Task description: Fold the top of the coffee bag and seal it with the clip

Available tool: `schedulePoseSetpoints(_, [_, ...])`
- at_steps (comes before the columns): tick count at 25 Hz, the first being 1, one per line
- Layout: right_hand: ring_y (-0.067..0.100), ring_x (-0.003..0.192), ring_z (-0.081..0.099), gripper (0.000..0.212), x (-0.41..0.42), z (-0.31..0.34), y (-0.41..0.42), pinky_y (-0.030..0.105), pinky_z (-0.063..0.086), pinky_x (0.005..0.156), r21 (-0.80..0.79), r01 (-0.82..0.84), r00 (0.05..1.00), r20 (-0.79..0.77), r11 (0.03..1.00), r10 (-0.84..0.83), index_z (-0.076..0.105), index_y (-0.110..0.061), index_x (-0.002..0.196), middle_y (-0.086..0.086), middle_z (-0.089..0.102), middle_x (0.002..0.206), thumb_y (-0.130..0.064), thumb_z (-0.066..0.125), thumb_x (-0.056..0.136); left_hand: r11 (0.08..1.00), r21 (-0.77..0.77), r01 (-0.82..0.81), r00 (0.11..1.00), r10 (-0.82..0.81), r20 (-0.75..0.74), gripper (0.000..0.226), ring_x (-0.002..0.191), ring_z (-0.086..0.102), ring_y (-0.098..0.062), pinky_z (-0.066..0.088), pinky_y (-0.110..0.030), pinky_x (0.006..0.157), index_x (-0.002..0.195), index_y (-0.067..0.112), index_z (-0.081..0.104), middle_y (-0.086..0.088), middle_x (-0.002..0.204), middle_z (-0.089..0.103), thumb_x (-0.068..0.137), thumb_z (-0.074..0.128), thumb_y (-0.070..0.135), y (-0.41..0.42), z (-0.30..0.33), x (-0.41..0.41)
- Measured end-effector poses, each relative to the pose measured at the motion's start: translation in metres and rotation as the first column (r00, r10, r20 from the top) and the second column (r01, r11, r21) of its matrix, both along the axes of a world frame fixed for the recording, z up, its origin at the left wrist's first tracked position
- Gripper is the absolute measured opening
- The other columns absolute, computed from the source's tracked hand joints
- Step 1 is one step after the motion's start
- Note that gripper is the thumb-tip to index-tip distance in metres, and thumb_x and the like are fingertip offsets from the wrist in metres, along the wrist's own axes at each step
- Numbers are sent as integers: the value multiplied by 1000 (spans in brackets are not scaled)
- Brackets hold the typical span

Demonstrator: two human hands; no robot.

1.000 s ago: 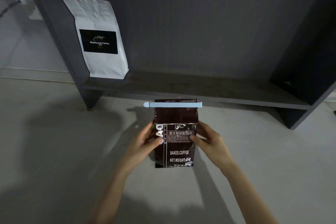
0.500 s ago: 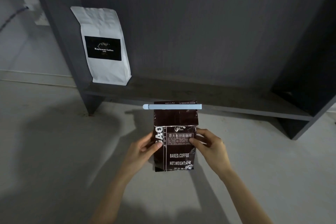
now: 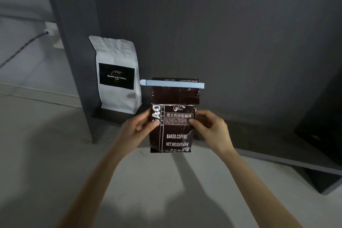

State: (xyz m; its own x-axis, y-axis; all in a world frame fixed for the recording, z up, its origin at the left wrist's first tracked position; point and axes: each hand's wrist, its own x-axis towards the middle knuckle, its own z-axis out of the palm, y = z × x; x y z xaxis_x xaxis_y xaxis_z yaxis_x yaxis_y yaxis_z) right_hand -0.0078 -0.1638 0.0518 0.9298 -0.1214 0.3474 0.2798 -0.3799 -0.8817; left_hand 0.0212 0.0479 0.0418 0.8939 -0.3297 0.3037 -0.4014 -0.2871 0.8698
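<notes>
A dark brown coffee bag [image 3: 174, 135] with white lettering is held upright in the air in front of a low shelf. Its top is folded over, and a long light-blue clip [image 3: 172, 84] lies clamped horizontally across the fold. My left hand [image 3: 137, 127] grips the bag's left edge at mid-height, thumb on the front. On the opposite edge my right hand [image 3: 209, 126] holds it the same way.
A white coffee bag [image 3: 117, 74] with a black label stands on the dark grey shelf board [image 3: 268, 153] at its left end, beside the shelf's upright side panel [image 3: 74, 52]. A wall socket with a cable [image 3: 50, 29] is at the far left. Pale floor lies below.
Both hands have lifted the clipped brown bag up off the floor and toward the shelf. The view has tilted upward and shifted left, so the white bag now sits closer to the held bag.
</notes>
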Motion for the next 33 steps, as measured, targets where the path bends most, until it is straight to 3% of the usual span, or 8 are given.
schedulePoseSetpoints(3, [-16, 80, 59, 16, 35, 10, 4, 3, 47, 75, 2, -3, 999, 33, 1000, 3, 62, -28, 88, -21, 64, 86, -17, 65, 77, 1000, 22, -5, 999, 4, 45, 39, 89, 57, 18, 47, -2, 74, 124, 33, 41, 26, 99, 60, 87, 50, 22, 5, 14, 35])
schedulePoseSetpoints(7, [-9, 83, 61, 15, 76, 16, 11, 3, 48, 74, 30, 5, 999, 53, 1000, -7, 61, -24, 91, -16, 64, 88, -17, 65, 78, 992, 87, -95, 986, 82, 143, 44, 95, 64, -11, 53, -25, 82, 131, 22, 38, -3, 109, 67, 89, 48, 29, 7, 22, 82])
schedulePoseSetpoints(13, [3, 89, 61, 12, 122, -5, 24, 4, 50, 70, 95, 22, 1000, -13, 995, -21, 61, -20, 90, -7, 65, 99, -17, 64, 79, 973, 91, -210, 969, 195, 150, 39, 90, 59, -10, 49, -5, 66, 131, 14, 39, -3, 106, 61, 92, 40, 21, 4, -4, 129])
schedulePoseSetpoints(16, [0, 86, 59, 7, 128, -29, 36, 2, 47, 69, 150, 99, 994, -56, 984, -91, 60, -16, 87, -9, 61, 111, -18, 62, 80, 931, 36, -363, 923, 353, 155, 35, 77, 63, -20, 52, -16, 63, 122, 3, 47, -17, 96, 66, 93, 38, 19, -1, -34, 134])
schedulePoseSetpoints(21, [3, 91, 58, 8, 124, -28, 41, -5, 41, 65, 151, 106, 994, -23, 983, -104, 59, -11, 89, -9, 58, 109, -15, 59, 83, 932, 2, -362, 924, 358, 133, 30, 64, 61, 5, 50, -11, 60, 113, 3, 52, -4, 85, 61, 93, 38, 19, -4, -35, 134])
schedulePoseSetpoints(25, [13, 95, 62, 6, 122, -21, 38, 30, 52, 90, 166, 97, 984, -162, 981, -70, 59, -20, 89, 1, 65, 115, -20, 59, 83, 908, 53, -416, 886, 392, 248, 23, 67, 69, -19, 47, -12, 47, 92, -1, 58, -9, 74, 66, 91, 44, 18, -5, -33, 128])
schedulePoseSetpoints(30, [12, 107, 56, 30, 98, 8, 28, 17, 39, 86, -56, 30, 971, -237, 998, -42, 55, -17, 117, 5, 62, 122, -21, 51, 88, 871, -4, -492, 831, 471, 297, 35, 99, 60, -15, 48, -26, 79, 121, 7, 51, -14, 112, 67, 87, 52, 18, -4, -13, 111])
schedulePoseSetpoints(33, [18, 124, 46, 38, 77, 26, 23, 23, 34, 99, -157, 44, 980, -185, 987, -73, 47, -18, 126, 4, 54, 134, -25, 48, 89, 852, -5, -524, 767, 474, 433, 38, 97, 64, -24, 46, -27, 78, 122, 7, 50, -16, 109, 68, 86, 54, 19, -7, -2, 93])
